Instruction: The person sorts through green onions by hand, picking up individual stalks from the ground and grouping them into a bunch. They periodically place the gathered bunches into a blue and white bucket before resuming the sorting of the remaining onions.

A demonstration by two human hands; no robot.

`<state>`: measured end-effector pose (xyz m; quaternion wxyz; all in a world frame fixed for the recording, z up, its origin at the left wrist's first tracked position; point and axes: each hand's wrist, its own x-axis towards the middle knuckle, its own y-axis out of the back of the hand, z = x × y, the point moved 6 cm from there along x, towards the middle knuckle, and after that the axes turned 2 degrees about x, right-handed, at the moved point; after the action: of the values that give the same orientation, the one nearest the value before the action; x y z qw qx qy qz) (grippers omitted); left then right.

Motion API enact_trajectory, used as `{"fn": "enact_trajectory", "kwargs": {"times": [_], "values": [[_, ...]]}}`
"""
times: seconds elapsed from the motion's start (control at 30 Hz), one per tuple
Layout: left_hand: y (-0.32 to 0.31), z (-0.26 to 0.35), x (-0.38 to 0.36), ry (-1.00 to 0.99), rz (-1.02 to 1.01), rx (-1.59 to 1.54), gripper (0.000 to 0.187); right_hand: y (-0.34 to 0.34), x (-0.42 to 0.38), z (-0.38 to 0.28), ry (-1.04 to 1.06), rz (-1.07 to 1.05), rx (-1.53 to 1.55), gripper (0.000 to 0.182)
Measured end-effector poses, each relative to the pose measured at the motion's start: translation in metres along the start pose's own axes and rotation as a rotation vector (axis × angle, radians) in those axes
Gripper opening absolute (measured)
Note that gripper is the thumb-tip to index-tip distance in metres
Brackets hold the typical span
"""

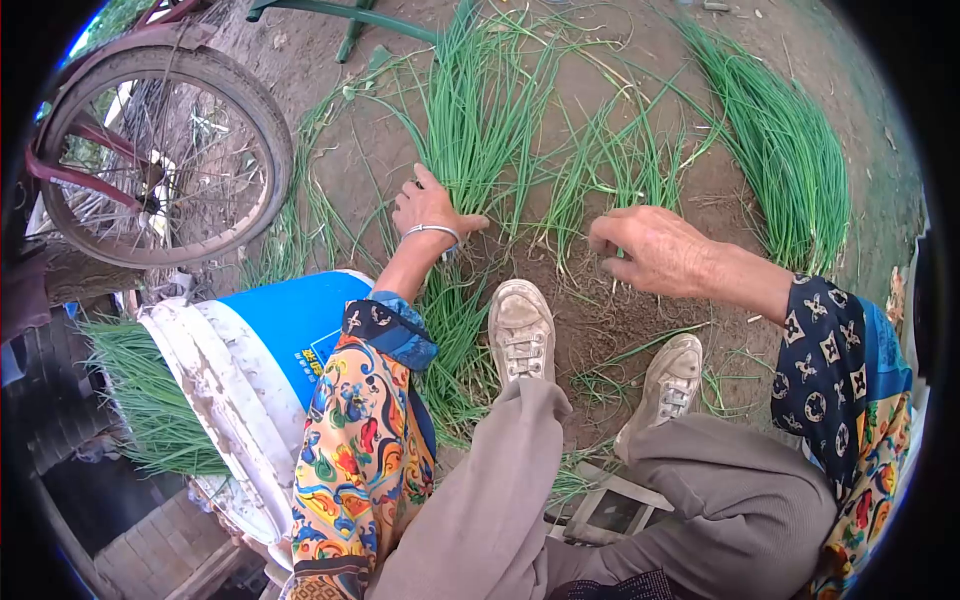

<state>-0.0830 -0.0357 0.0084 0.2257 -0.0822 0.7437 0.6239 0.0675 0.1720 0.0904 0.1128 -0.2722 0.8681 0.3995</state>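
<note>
My left hand (432, 208), with a bracelet on its wrist, rests at the root end of a large bunch of long green stalks (475, 120); its thumb and fingers are spread apart. To the right, my right hand (640, 248) is bent, thumb and fingers curled toward each other, over the roots of a smaller loose bunch (640, 170) on the soil. Whether a thin stalk lies between those fingertips is too small to tell. Another thick bunch (785, 150) lies at the far right.
A bucket (290, 320) with blue and white sides lies at the left, green stalks (150, 400) beyond it. A bicycle wheel (165, 160) stands upper left, near a green metal frame (350, 15). My shoes (522, 335) flank loose roots and soil (600, 350).
</note>
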Motion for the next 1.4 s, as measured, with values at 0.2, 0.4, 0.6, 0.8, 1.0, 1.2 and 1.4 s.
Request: {"fn": "enact_trajectory", "kwargs": {"times": [0.2, 0.4, 0.6, 0.8, 1.0, 1.2, 1.4], "values": [[-0.004, -0.005, 0.012, 0.008, 0.043, -0.240, 0.077, -0.038, 0.085, -0.019, 0.248, 0.036, -0.253, 0.039], [-0.008, -0.012, 0.024, 0.033, -0.032, -0.500, 0.063, -0.070, 0.093, -0.009, 0.409, 0.142, -0.493, 0.036], [-0.014, -0.014, 0.027, -0.095, -0.270, -1.139, 0.036, -0.036, 0.030, 0.047, 0.416, 0.238, -0.511, 0.030], [0.002, 0.030, -0.005, -0.137, -0.524, -1.383, 0.035, -0.014, -0.024, 0.094, -0.001, 0.149, -0.577, 0.026], [0.009, 0.036, -0.006, -0.342, 0.015, -0.795, 0.045, -0.028, -0.007, 0.068, -0.184, 0.250, -0.016, 0.026], [-0.009, 0.012, -0.053, -0.357, -0.202, -0.996, 0.025, -0.016, 0.044, 0.043, -0.129, 0.329, 0.060, 0.025], [-0.032, 0.018, -0.085, -0.513, -0.201, -0.651, 0.020, -0.018, 0.109, -0.003, 0.307, 0.504, -0.379, 0.032]]}}
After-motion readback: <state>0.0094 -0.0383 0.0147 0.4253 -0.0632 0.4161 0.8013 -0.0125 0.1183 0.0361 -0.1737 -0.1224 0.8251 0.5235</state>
